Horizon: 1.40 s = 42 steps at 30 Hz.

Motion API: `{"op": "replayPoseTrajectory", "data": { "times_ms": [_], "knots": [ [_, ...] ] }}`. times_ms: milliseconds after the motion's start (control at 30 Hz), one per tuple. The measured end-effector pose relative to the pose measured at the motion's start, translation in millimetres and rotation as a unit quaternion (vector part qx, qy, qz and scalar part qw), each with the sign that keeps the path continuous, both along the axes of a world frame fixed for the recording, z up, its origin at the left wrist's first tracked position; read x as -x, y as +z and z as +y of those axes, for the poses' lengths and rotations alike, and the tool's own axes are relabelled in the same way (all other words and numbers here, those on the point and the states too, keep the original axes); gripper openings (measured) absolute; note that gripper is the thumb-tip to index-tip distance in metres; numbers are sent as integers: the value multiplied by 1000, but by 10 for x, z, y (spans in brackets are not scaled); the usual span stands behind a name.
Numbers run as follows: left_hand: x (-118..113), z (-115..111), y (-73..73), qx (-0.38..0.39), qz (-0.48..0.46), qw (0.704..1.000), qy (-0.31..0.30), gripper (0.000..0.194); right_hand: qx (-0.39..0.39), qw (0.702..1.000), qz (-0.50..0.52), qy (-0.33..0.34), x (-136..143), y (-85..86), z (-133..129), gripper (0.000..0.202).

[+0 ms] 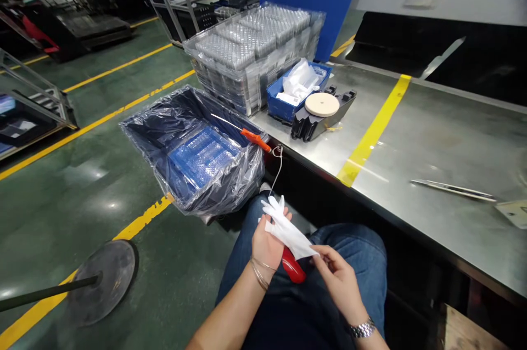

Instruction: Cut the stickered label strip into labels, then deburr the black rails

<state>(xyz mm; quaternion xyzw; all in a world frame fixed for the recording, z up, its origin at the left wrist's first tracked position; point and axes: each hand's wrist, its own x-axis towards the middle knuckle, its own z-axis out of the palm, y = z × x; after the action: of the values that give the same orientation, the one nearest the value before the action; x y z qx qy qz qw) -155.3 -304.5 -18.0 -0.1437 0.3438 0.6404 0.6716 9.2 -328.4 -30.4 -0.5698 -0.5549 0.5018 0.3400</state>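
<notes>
A thin white glove (290, 233) lies stretched between my hands above my lap, its fingers pointing away from me. My left hand (267, 246) is turned palm up beneath the glove and holds it, with part of its fingers hidden behind the fabric. At the cuff end, my right hand (338, 278) pinches the glove's edge between thumb and fingers. A shiny red object (293, 266) shows just below the glove, partly covered by it; its kind is unclear.
Left of the metal table (382, 169), a plastic-lined bin (242, 185) contains blue trays. An orange-handled tool (256, 139) hangs over its edge on a cord. The table bears a blue box (280, 111), a round disc (321, 104), stacked clear trays (255, 37) and tweezers (453, 190).
</notes>
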Motion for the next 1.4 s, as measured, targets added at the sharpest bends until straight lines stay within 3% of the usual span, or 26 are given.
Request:
{"op": "replayPoseTrajectory", "data": {
  "times_ms": [133,367,500,633,700,800,933,1000,1033,1100,1167,1200,1267,1400],
  "knots": [
    [34,2,19,-49,49,998,10,50,-8,999,-21,-50,-89,-5,30,31],
    [5,25,67,31,1,999,-37,44,-86,992,-85,-29,-90,-216,-9,25],
    [-21,23,39,58,-19,996,-65,39,-184,977,-110,10,-29,-316,-78,37],
    [-32,20,-21,76,0,994,-81,35,-279,949,-146,31,-9,-277,-108,38],
    [-33,25,-43,72,13,994,-86,32,-245,962,-115,38,-8,-231,-100,29],
    [-38,24,-78,60,45,992,-103,30,-132,989,-54,28,1,-176,-73,18],
    [-72,-64,-135,79,167,979,-83,31,-45,999,-28,-10,24,-132,-10,30],
    [-112,-163,-126,46,336,938,-66,30,-1,1000,-3,-21,37,-96,29,36],
    [-141,-221,-102,-6,440,896,-68,26,30,999,18,-28,44,-70,45,37],
    [-221,-333,-19,-173,614,766,-81,18,96,992,71,-43,60,-7,65,35],
    [-322,-406,77,-337,690,636,-75,16,140,983,108,-51,74,54,65,31],
    [-373,-423,114,-385,708,588,-65,15,152,980,116,-51,78,77,57,31],
    [-461,-425,146,-416,736,532,-44,15,167,978,114,-46,75,98,30,29],
    [-523,-417,77,-365,783,499,-65,19,187,977,93,-51,42,54,-45,26]
  ]
}}
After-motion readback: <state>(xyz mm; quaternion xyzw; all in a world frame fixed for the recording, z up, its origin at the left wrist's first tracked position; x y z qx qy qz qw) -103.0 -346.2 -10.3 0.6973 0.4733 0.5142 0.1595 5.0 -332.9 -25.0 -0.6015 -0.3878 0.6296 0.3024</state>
